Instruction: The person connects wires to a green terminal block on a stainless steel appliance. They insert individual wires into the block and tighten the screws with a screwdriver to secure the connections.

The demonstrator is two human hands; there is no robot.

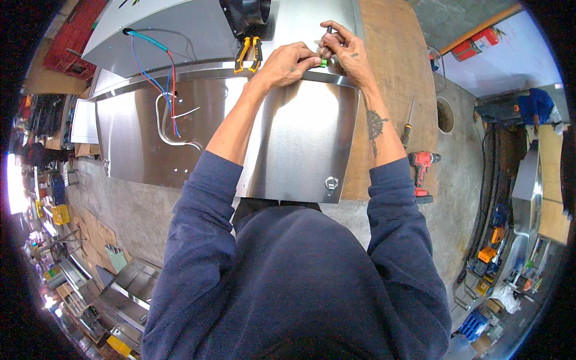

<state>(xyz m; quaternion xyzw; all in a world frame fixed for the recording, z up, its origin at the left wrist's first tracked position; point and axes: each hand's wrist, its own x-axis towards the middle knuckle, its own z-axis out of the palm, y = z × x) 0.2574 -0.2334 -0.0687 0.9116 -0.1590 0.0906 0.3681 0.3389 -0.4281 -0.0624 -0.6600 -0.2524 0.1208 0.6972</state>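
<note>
Nearby, pliers [257, 54] with yellow-and-black handles stood just left of our left hand [292, 63], and a grey box [168, 36] took up the space farther left. Coloured wires [173, 99] hung from the box across the steel housing [300, 141] and partly covered a pale cable [160, 120]. At right, a screwdriver [407, 129] and a red drill [422, 168] lay on the table [396, 72], well apart from our hands.

The steel was brushed and glossy, with bright reflections and a round fitting [332, 182] near its lower right corner; the table was brown wood, and a ribbed black collar [257, 12] stood beside the box. We pinched a small green piece [323, 63] between left thumb and fingers, just beyond the housing's narrow ledge, while our right hand [347, 53] closed around a slim dark tool [329, 29].

Our fingers hid part of the green piece and the tool's lower end; we could not tell whether the two touched. The upper edge cut off the box, and the crowded shelving at far left was too small to make out.
</note>
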